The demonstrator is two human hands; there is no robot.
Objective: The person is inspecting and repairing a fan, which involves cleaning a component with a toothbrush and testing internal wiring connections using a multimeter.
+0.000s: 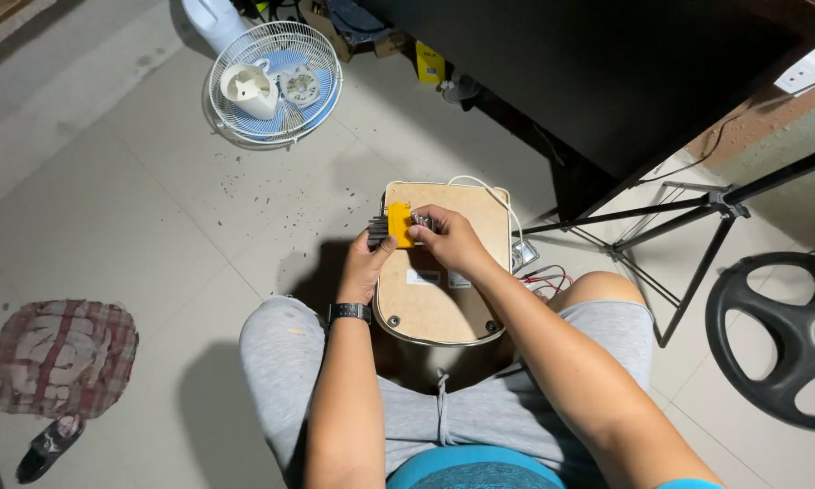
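I sit with a flat appliance [443, 299] standing between my knees, its tan fibreboard back panel facing me. My left hand [368, 263] grips a yellow holder of black hex keys [391, 226] at the panel's upper left edge. My right hand [448, 235] pinches at one of the keys on the holder's right side. A black watch [348, 312] is on my left wrist. A white cord [489, 188] loops over the top of the appliance, and red and black wires [545, 279] show at its right side.
A white fan grille with a blue-bladed fan part and a white cap [274, 83] lies on the tiled floor ahead. A black tripod [697, 217] stands at right beside a black steering wheel [779, 340]. A checked cloth [61, 355] and shoes [49, 445] lie at left. Dark furniture [607, 72] fills the upper right.
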